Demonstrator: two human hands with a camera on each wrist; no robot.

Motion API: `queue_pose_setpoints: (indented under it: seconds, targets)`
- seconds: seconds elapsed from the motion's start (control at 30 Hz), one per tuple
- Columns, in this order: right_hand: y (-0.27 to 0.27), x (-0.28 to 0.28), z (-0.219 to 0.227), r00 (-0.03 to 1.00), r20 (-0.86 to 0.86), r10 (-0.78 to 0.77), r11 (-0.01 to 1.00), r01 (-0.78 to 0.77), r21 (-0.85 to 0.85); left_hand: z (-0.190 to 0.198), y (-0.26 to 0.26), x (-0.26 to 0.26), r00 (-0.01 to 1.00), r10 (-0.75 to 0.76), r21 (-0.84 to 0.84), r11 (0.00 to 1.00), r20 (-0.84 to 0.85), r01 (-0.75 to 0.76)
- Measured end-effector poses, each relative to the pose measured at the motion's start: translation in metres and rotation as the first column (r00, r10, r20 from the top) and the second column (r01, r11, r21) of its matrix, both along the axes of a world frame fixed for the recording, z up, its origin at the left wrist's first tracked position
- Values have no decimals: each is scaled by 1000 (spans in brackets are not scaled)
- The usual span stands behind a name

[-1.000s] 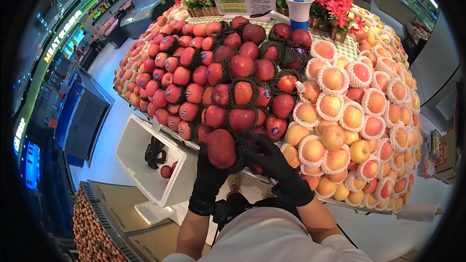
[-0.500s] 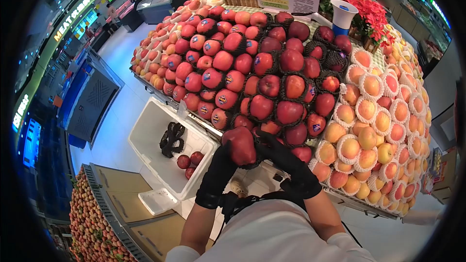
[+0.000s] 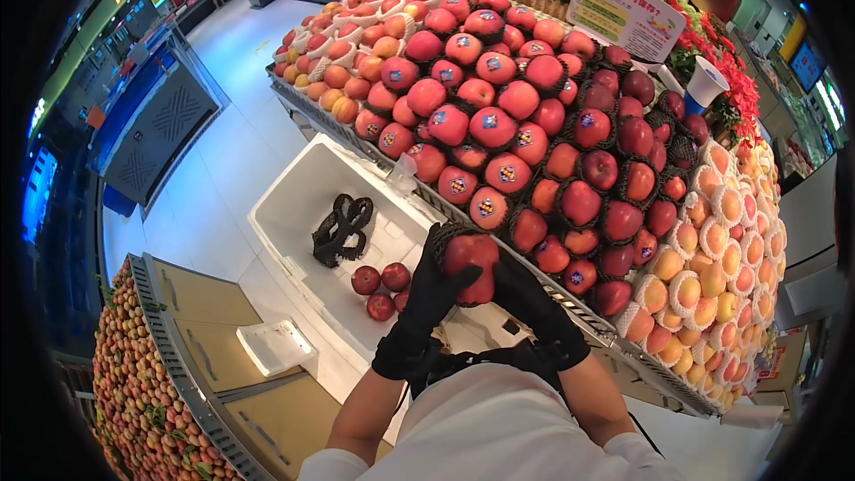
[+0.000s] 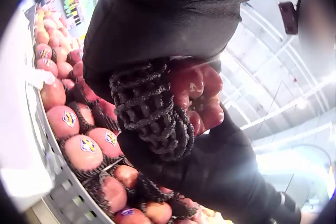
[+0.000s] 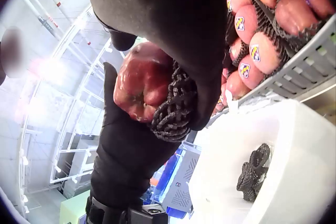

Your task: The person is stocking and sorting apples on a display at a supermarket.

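A large dark red apple is held between two black-gloved hands in front of the body. My left hand grips it from the left, thumb laid across its front. From the other side my right hand wraps its fingers round the apple and its net. A black foam net covers one side of the apple, while the lobed end is bare in both wrist views. The right fingertips are partly hidden behind the apple in the head view.
A white foam box stands at left below the display, holding black foam nets and several red apples. The sloping display of apples has a grey slatted edge. White-netted fruit lies at right.
The view has swung left, bringing the foam box closer to the middle. Both hands have carried the apple from over the display's edge toward the box, and the apple has turned between them.
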State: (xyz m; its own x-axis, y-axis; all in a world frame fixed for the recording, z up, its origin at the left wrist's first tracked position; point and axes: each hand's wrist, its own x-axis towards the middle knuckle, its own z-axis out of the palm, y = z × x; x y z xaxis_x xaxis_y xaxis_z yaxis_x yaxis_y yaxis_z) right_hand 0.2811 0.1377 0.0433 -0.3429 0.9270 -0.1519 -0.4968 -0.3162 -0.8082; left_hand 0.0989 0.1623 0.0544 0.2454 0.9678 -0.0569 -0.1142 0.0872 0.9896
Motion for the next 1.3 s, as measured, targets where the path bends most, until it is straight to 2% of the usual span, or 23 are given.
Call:
queue_pose_setpoints:
  seconds: [0.1, 0.2, 0.23, 0.33, 0.37, 0.4, 0.47, 0.5, 0.6, 0.63, 0.73, 0.8, 0.87, 0.9, 1.0, 1.07, 1.1, 1.23, 1.3]
  targets:
    - [2, -33, 8, 999, -7, -45, 999, 45, 17, -22, 3, -26, 991, 102, 185, 979, -83, -85]
    - [8, -59, 1, 989, -137, -60, 998, 56, -32, -25, 1, -47, 982, 160, 257, 958, -101, -129]
    - [11, -66, -1, 991, -118, -66, 997, 61, -49, -22, -1, -48, 977, 212, 261, 944, -9, -202]
    - [20, -87, -8, 994, -78, -75, 991, 66, -114, -3, -3, -63, 927, 366, 179, 920, -80, -347]
    - [22, -92, -12, 994, -75, -75, 987, 64, -146, -6, -3, -66, 899, 432, 109, 892, 75, -438]
    - [24, -96, -13, 994, -72, -77, 982, 63, -177, -8, -3, -71, 875, 484, 127, 868, -6, -479]
    - [29, -102, -7, 996, -38, -87, 987, 81, -137, -11, -2, -85, 800, 580, 175, 813, -157, -555]
    - [30, -104, -5, 996, -22, -90, 989, 87, -120, -16, -3, -91, 753, 643, 270, 757, -139, -595]
    - [40, -108, -6, 933, 324, -157, 986, 127, 113, -14, -8, -106, 897, 438, 100, 896, -49, -432]
    - [42, -110, -8, 923, 345, -169, 981, 126, 144, -4, -8, -104, 922, 374, 94, 926, -99, -365]
    - [50, -119, -10, 898, 410, -160, 972, 72, 222, -13, 3, -102, 966, 260, 2, 966, -16, -260]
    - [55, -129, 2, 889, 446, -106, 971, -3, 238, -12, 11, -117, 979, 165, -18, 986, -117, -168]
    - [59, -131, 3, 896, 444, 18, 986, -90, 143, -1, 12, -131, 973, 108, -95, 987, -205, -129]
    - [66, -131, -7, 900, 433, 53, 984, -121, 130, -19, 16, -139, 986, 96, -73, 992, -140, -107]
    - [77, -130, -26, 895, 428, 126, 967, -208, 149, -13, 15, -155, 995, 52, -269, 963, 82, -28]
    - [82, -131, -23, 884, 437, 164, 964, -238, 119, -14, 16, -158, 993, 59, -292, 956, 101, -27]
    - [85, -134, -26, 871, 477, 116, 968, -206, 141, -17, 17, -158, 992, 69, -318, 948, 106, -32]
    - [99, -130, -7, 898, 411, 154, 988, -133, -80, -41, 18, -162, 978, 148, -370, 925, 146, -84]
    - [102, -124, -17, 904, 413, 116, 993, -101, -58, -44, 21, -161, 984, 145, -308, 945, 103, -107]
